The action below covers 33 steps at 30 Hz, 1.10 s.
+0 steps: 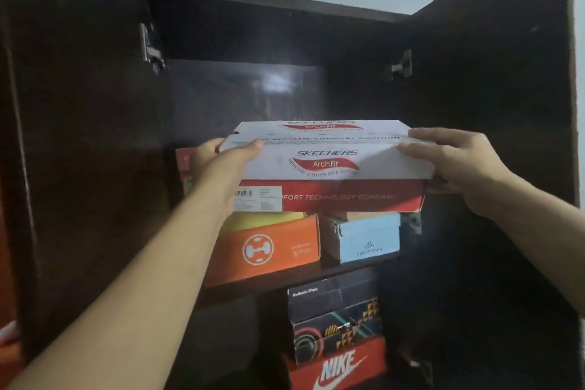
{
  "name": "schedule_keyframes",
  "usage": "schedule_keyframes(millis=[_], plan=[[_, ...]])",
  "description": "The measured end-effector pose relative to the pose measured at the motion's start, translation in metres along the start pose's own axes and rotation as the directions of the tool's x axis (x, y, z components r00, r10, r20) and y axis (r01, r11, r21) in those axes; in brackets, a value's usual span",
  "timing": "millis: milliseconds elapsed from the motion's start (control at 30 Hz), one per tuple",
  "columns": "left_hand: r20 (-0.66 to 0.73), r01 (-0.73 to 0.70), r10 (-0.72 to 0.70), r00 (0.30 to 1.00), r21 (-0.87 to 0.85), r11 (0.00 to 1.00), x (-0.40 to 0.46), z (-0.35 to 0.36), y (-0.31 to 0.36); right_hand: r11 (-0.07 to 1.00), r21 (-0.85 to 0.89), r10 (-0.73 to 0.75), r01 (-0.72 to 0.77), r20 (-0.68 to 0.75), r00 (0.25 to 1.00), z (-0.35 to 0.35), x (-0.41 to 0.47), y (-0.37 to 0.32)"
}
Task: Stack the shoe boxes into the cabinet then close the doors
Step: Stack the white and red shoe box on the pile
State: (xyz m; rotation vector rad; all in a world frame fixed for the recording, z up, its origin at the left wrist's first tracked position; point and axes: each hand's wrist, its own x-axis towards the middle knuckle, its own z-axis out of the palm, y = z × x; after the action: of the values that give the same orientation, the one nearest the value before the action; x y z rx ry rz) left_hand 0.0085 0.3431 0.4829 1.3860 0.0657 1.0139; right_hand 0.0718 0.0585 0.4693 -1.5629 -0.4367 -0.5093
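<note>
A white and red Skechers shoe box (329,168) is held in front of the dark cabinet's upper shelf. My left hand (215,171) grips its left end, thumb on the lid. My right hand (459,165) grips its right end. Right below the held box, an orange box (269,250) and a light blue box (367,241) stand side by side on the shelf (285,286). Whether the held box touches them I cannot tell. Another red box (182,158) peeks out behind my left hand.
The dark cabinet (253,25) has both doors open: left door (79,136), right door (493,73). On the lower level a black patterned box (335,320) sits on a red Nike box (342,367). Above the held box the compartment is dark open space.
</note>
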Motion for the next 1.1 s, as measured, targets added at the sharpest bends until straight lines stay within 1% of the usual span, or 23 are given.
schedule_keyframes(millis=[133,267,333,433,533,567,667,733,800,867,900,1000,1067,1100], plan=[[-0.094,0.004,-0.005,0.996,-0.016,1.000,0.038,0.005,0.025,0.996,0.039,-0.080,0.080,-0.005,0.997,0.033,0.044,-0.025],[-0.179,-0.012,0.012,0.984,0.001,1.000,0.079,0.011,0.035,0.989,0.002,-0.148,0.149,-0.029,0.988,0.068,0.097,-0.035],[-0.196,-0.006,0.012,0.981,0.032,0.999,0.102,0.012,0.036,0.982,-0.016,-0.188,0.188,-0.042,0.981,0.086,0.121,-0.037],[-0.230,-0.031,0.052,0.972,0.093,0.995,0.135,0.013,0.032,0.973,-0.024,-0.229,0.228,-0.044,0.973,0.113,0.153,-0.037],[-0.268,-0.012,0.050,0.962,0.142,0.990,0.165,0.014,0.023,0.965,-0.041,-0.262,0.260,-0.050,0.964,0.141,0.182,-0.033],[-0.281,-0.013,0.064,0.957,0.178,0.984,0.174,0.016,0.020,0.963,-0.043,-0.268,0.266,-0.052,0.962,0.149,0.192,-0.031],[-0.327,-0.023,0.149,0.933,0.358,0.933,0.202,0.021,0.015,0.965,-0.040,-0.261,0.259,-0.046,0.964,0.170,0.216,-0.025],[-0.302,-0.033,0.181,0.936,0.435,0.900,0.213,0.021,0.013,0.969,-0.028,-0.248,0.247,-0.031,0.968,0.183,0.228,-0.019],[-0.249,-0.064,0.225,0.942,0.526,0.848,0.220,0.018,0.009,0.972,-0.016,-0.237,0.236,-0.020,0.971,0.195,0.237,-0.014],[-0.175,-0.115,0.298,0.939,0.655,0.747,0.222,0.015,0.003,0.971,-0.004,-0.240,0.240,-0.025,0.970,0.206,0.244,-0.010],[-0.141,-0.125,0.312,0.940,0.707,0.696,0.222,0.014,0.000,0.970,0.003,-0.242,0.242,-0.034,0.970,0.212,0.246,-0.008],[-0.054,-0.108,0.277,0.959,0.837,0.537,0.228,0.002,-0.014,0.978,-0.020,-0.210,0.209,-0.039,0.977,0.229,0.247,0.003],[0.031,-0.139,0.250,0.968,0.894,0.425,0.232,-0.011,-0.025,0.984,-0.070,-0.165,0.164,-0.008,0.986,0.239,0.246,0.015],[0.077,-0.168,0.241,0.967,0.908,0.385,0.234,-0.017,-0.031,0.983,-0.102,-0.155,0.155,0.000,0.988,0.243,0.245,0.021]])
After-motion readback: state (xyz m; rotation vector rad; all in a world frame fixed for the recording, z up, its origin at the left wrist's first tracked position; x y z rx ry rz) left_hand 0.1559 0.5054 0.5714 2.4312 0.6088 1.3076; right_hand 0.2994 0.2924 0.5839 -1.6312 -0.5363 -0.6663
